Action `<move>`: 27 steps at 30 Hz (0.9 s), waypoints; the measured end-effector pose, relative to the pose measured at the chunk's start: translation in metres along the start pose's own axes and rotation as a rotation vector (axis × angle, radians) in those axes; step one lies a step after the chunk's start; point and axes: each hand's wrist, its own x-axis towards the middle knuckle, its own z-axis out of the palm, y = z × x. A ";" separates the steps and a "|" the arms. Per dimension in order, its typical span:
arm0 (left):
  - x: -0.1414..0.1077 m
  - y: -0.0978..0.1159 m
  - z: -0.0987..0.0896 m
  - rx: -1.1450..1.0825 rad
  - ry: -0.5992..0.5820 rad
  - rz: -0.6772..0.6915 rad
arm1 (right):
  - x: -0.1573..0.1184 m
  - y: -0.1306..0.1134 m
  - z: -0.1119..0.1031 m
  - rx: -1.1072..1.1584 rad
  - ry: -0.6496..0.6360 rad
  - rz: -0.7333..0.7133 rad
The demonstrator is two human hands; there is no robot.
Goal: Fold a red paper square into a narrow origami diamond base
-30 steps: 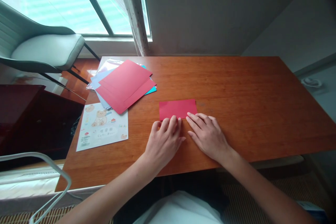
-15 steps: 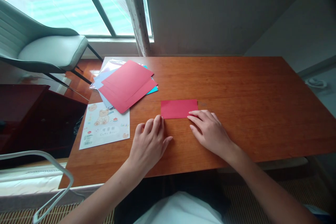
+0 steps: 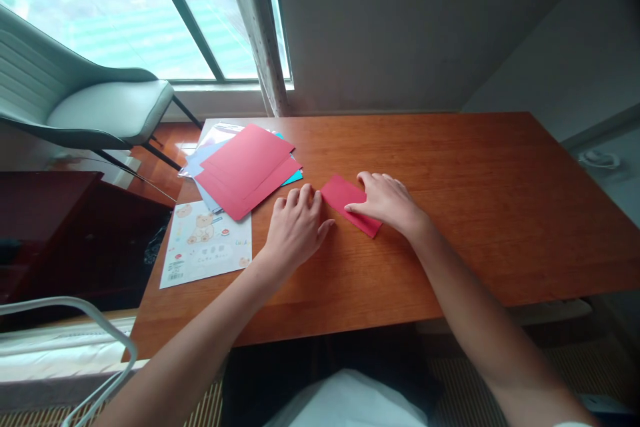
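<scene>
A narrow red rectangle of paper [image 3: 340, 192], which looks folded, lies at a slant on the wooden table. Over its right part is my right hand [image 3: 393, 203], thumb resting on the paper and the other fingers stretched apart beyond its far edge. My left hand [image 3: 297, 223] rests palm down at the left end of the paper, fingers spread, with the index fingertip close to its corner. Whether that fingertip touches the paper I cannot tell. Neither hand grips anything.
Red sheets [image 3: 245, 163] lie on bluish sheets and clear plastic at the table's [image 3: 475, 213] left side. Nearer me is a white bear-printed sheet [image 3: 207, 247]. A chair [image 3: 110, 110] stands by the window, and a white curved tube [image 3: 75, 303] is at lower left.
The red paper has turned clockwise from lying straight to a slant. My right hand moved away from me along with it, and my left hand shifted slightly forward and right.
</scene>
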 end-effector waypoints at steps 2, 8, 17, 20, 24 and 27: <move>0.006 -0.001 0.002 -0.032 0.009 -0.006 | 0.001 0.001 0.002 0.100 0.008 0.011; 0.010 -0.003 0.007 -0.139 0.040 -0.013 | 0.004 0.013 0.015 0.558 0.027 -0.015; 0.005 -0.011 0.023 -0.512 0.171 0.058 | 0.000 0.008 0.016 1.543 -0.050 0.256; 0.005 -0.011 0.025 -0.677 0.228 0.089 | -0.003 0.001 0.015 1.581 -0.030 0.265; 0.005 -0.010 0.023 -0.777 0.309 0.097 | -0.009 -0.008 0.014 1.571 -0.081 0.181; 0.004 -0.010 0.019 -0.876 0.347 0.042 | -0.010 -0.010 0.015 1.513 -0.109 0.124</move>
